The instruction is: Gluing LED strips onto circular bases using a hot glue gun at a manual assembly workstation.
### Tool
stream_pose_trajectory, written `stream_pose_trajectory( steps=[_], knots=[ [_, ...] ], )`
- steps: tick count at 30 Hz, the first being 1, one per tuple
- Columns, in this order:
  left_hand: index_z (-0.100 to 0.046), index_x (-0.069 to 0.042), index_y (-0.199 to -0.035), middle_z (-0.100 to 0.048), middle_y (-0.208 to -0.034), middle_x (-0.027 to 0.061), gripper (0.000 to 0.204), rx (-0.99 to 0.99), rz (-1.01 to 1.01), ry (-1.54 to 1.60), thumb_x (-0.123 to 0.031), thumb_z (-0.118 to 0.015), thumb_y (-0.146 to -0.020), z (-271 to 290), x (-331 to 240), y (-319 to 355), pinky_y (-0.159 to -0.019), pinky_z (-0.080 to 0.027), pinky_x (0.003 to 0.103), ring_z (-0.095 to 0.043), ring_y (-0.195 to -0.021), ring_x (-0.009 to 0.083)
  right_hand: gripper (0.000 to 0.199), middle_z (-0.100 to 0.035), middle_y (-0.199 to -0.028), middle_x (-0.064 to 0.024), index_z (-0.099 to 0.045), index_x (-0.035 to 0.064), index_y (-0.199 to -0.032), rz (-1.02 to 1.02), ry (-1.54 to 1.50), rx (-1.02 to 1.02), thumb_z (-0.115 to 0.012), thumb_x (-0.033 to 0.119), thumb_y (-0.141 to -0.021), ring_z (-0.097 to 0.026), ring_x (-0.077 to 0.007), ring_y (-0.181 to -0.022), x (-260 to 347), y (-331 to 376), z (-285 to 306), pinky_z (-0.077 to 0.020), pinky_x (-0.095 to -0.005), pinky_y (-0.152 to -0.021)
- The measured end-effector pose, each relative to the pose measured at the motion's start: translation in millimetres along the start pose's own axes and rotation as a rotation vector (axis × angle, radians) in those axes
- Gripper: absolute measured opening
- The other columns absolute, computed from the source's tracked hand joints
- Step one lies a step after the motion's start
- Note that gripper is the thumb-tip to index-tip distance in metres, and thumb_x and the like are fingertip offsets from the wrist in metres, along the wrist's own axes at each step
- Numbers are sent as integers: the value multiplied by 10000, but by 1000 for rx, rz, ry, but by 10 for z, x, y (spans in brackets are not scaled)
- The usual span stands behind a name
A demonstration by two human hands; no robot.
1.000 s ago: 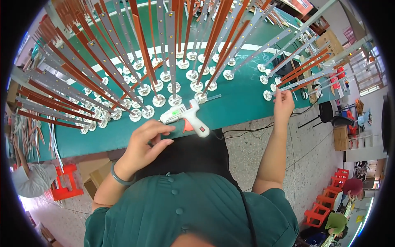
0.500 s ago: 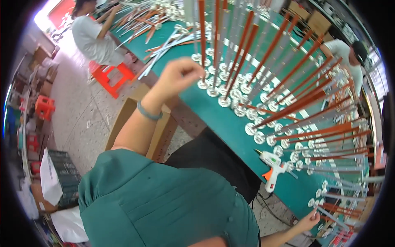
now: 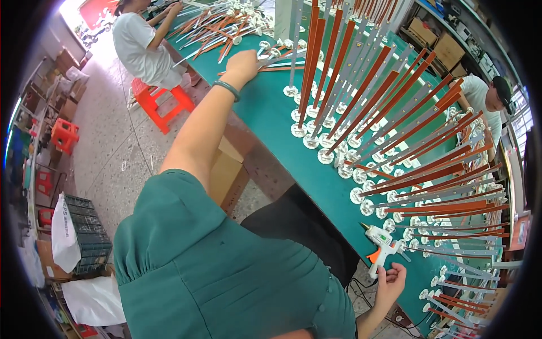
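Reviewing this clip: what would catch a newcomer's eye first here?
First, the dense rows of upright strips, orange and silver on round white bases, filling the green table. Next, the left hand, stretched far up the table to loose strips lying flat there. Then the white glue gun at the near edge, just above the right hand.

A long green table (image 3: 271, 121) carries rows of upright strips on white bases (image 3: 316, 96) and a glue gun (image 3: 383, 248).

Green short-sleeved top (gathered at the shoulder), dark wristband (image 3: 227, 88), bare forearms, black trousers
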State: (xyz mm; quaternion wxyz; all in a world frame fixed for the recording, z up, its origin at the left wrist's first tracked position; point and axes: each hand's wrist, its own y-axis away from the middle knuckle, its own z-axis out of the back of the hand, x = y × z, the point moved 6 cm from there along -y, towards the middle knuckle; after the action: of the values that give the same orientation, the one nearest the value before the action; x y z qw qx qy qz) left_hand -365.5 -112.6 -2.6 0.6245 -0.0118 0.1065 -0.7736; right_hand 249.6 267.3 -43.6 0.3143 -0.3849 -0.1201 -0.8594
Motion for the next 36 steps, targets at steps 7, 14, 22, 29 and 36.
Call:
stream_pose_trajectory(
  steps=[7,14,22,29,36],
  knots=[
    [-663,-204,-1180,-704,-972,145,338,208,-38,647,-197,-660,-842,372,1,63,-776,-535,394,-684,-848,293,472,-478,-785,15,-545,10,-1083,166,31,52,-825,60,-706,-399,-50,-619,258,-38,-206,-359,-191,-553],
    [-711,-240,-1128,-699,-895,79,324,-298,-187,569,-127,-586,-852,688,20,256,-728,-524,355,-672,-830,226,445,-510,-793,24,-550,-2,-1110,177,24,160,-800,93,-753,-405,-38,-627,10,-148,-195,-312,-188,-525],
    [-486,2,-1359,-592,-1149,60,413,71,-422,1851,-152,-544,-981,1218,197,1330,-928,-487,301,-586,-1054,139,399,-637,-1012,-131,-589,-8,-1157,-70,-312,185,-727,233,-871,-579,-205,-842,-143,-125,47,-482,-348,-729],
    [-613,-15,-1195,-641,-1033,57,404,-95,-589,1459,-93,-742,-820,2079,82,2171,-790,-506,244,-611,-904,110,295,-632,-965,-102,-594,-1,-1080,-1,-476,244,-727,156,-870,-577,-184,-809,-251,-145,70,-481,-338,-705],
    [-674,2,-822,-647,-781,69,155,-396,-692,977,-134,-748,-840,2314,-298,2525,-641,-450,268,-601,-729,122,245,-626,-951,-84,-597,18,-1052,-66,-394,273,-714,153,-884,-563,-159,-817,-57,5,39,-475,-313,-698]
  ],
)
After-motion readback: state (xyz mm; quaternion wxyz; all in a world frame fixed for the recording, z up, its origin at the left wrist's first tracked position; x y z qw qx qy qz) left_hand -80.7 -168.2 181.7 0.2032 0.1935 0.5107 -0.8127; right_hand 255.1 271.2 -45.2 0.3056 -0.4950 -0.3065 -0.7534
